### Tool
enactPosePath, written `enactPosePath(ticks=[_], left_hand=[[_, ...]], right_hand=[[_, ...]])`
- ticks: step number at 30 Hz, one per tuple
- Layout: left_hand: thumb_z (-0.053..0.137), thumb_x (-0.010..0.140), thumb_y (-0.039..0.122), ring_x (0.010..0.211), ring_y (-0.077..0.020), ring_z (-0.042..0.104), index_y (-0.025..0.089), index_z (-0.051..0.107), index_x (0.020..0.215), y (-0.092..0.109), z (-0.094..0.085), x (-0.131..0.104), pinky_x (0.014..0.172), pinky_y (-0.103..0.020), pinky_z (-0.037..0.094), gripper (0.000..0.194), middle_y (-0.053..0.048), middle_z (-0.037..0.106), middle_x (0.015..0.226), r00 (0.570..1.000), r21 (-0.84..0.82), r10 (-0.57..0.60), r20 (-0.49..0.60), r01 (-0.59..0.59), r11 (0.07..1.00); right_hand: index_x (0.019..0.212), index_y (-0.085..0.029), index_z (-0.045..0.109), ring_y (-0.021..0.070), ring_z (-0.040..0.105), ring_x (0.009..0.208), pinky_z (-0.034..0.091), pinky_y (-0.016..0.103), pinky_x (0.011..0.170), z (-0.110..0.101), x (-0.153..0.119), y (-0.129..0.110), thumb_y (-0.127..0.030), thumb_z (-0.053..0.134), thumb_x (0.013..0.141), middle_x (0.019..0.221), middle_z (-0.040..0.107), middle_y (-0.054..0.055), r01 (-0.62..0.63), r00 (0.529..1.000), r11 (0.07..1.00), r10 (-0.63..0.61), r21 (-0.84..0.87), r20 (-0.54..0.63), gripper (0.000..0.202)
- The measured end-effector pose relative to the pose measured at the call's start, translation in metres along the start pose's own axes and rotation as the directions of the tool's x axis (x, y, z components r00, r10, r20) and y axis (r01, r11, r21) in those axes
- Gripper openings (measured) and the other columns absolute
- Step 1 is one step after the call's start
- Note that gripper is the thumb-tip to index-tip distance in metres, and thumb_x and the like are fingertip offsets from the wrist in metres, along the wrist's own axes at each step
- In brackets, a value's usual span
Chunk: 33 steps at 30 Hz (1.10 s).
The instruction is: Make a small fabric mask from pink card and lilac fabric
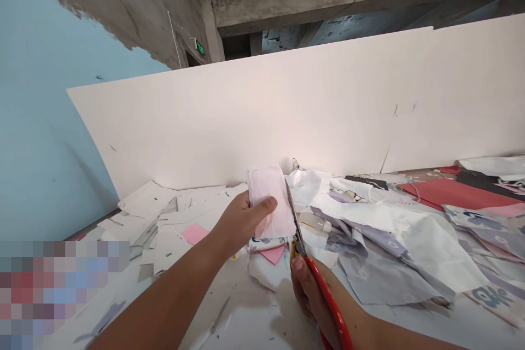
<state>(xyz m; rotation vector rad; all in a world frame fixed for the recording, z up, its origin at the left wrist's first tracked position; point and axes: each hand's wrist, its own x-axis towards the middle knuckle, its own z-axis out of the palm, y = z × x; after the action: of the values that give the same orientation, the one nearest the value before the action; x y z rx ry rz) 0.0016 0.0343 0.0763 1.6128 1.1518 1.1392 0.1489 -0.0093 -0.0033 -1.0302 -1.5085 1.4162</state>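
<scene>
Near the middle of the view, my left hand [255,213] grips a pale pink, roughly rectangular piece of fabric [266,183], the thumb lying across its front. My right hand [309,284] is wrapped round a pair of red-handled scissors [328,290]. The blades point up and run along the fabric's right edge; whether they touch it I cannot tell. Something small and yellow shows beside the right hand's fingertips. Under the held piece lie a patterned scrap [268,243] and a pink scrap [274,254].
White and lilac cloth [377,251] is heaped on the right, with a small clear bottle [314,222] among it. Red sheets [443,194] lie farther right. White paper or card pieces [147,199] cover the left. A tall white board [254,120] stands behind the work surface.
</scene>
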Motion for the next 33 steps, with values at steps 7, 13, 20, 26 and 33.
enactPosePath(ticks=[7, 13, 20, 26, 33], left_hand=[[0.056, 0.066, 0.037, 0.043, -0.0083, 0.037, 0.016, 0.047, 0.054, 0.003, 0.009, -0.002, 0.044, -0.022, 0.029, 0.026, 0.004, 0.041, 0.047, 1.000, -0.026, 0.010, -0.017, -0.010, 1.000], [0.052, 0.069, 0.031, 0.039, -0.0055, 0.024, 0.018, 0.030, 0.044, 0.005, 0.008, -0.003, 0.042, -0.021, 0.019, 0.036, 0.007, 0.024, 0.041, 0.999, 0.037, -0.014, 0.031, 0.012, 0.999], [0.055, 0.066, 0.033, 0.042, -0.0074, 0.033, 0.016, 0.046, 0.053, 0.001, 0.006, -0.002, 0.043, -0.022, 0.026, 0.023, 0.005, 0.037, 0.046, 0.998, -0.046, -0.028, 0.062, 0.031, 0.998], [0.059, 0.062, 0.037, 0.048, -0.0127, 0.047, 0.014, 0.056, 0.061, 0.002, 0.005, -0.002, 0.046, -0.023, 0.034, 0.023, -0.001, 0.051, 0.053, 0.995, -0.080, -0.092, 0.044, 0.096, 0.992], [0.061, 0.065, 0.040, 0.057, -0.0145, 0.052, 0.014, 0.056, 0.072, -0.003, 0.004, 0.001, 0.055, -0.027, 0.041, 0.028, -0.002, 0.054, 0.063, 0.999, -0.212, -0.023, 0.045, 0.032, 0.977]], right_hand=[[0.065, -0.020, 0.032, 0.0072, 0.023, 0.048, 0.021, 0.022, 0.045, 0.002, -0.003, 0.006, -0.066, 0.032, 0.074, 0.053, 0.025, -0.007, 0.002, 1.000, 0.998, -0.002, 0.060, -0.002, 0.047], [0.072, -0.020, 0.038, 0.0065, 0.023, 0.046, 0.021, 0.021, 0.042, 0.002, 0.003, 0.013, -0.071, 0.034, 0.068, 0.056, 0.024, -0.007, 0.015, 0.999, 0.993, -0.011, 0.114, -0.032, 0.052], [0.065, -0.020, 0.035, 0.0069, 0.023, 0.047, 0.022, 0.021, 0.043, -0.001, 0.001, 0.009, -0.065, 0.030, 0.075, 0.054, 0.023, -0.007, 0.056, 0.998, 0.998, -0.056, 0.015, -0.023, 0.047], [0.060, -0.020, 0.031, 0.0060, 0.025, 0.041, 0.022, 0.021, 0.040, 0.000, -0.002, -0.003, -0.067, 0.027, 0.074, 0.047, 0.028, -0.008, 0.023, 1.000, 0.998, -0.024, -0.051, -0.007, 0.049], [0.054, -0.021, 0.028, 0.0060, 0.022, 0.037, 0.015, 0.024, 0.039, 0.006, -0.004, -0.007, -0.072, 0.025, 0.070, 0.040, 0.024, -0.008, -0.005, 0.999, 0.998, 0.002, -0.070, -0.042, 0.054]])
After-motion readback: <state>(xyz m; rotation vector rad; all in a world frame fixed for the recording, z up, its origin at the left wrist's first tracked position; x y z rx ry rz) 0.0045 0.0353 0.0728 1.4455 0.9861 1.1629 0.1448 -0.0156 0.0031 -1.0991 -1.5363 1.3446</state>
